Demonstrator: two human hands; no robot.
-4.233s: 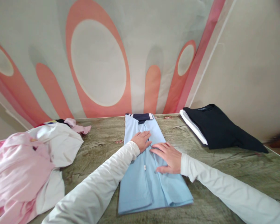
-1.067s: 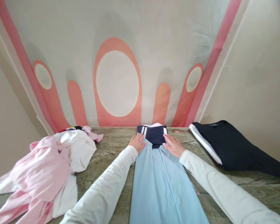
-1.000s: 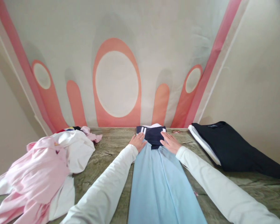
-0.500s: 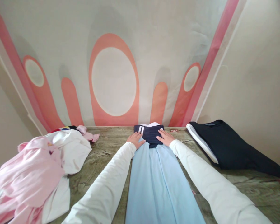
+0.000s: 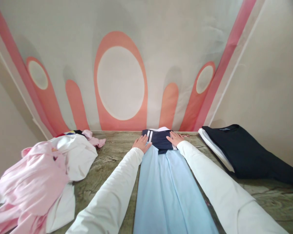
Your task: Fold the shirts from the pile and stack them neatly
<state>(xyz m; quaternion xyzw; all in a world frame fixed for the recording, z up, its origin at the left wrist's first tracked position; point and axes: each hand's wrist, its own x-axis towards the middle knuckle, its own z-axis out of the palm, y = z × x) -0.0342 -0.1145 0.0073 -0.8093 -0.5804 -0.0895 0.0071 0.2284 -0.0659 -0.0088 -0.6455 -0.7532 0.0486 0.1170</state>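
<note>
A light blue garment [image 5: 168, 191] lies lengthwise down the middle of the table, running out of view at the bottom. Its far end is a navy part [image 5: 158, 139] with white stripes at the left and a white edge at the top. On the left side of the navy part, partly over the blue cloth, rests my left hand [image 5: 141, 143], fingers stretched and flat. My right hand [image 5: 175, 139] lies on the right side of the navy part, fingers also spread. Neither hand grips the cloth.
A loose heap of clothes, with a pink garment [image 5: 36, 182] and a white garment [image 5: 80, 156], covers the left of the wood-patterned table [image 5: 114, 156]. Folded black clothing [image 5: 249, 152] lies over white cloth [image 5: 217, 149] at the right. A patterned wall [image 5: 122, 19] borders the far edge.
The view has shifted slightly, so most things sit a little further right. My right hand has slid a little outward and away along the navy part; my left hand stays on its left side.
</note>
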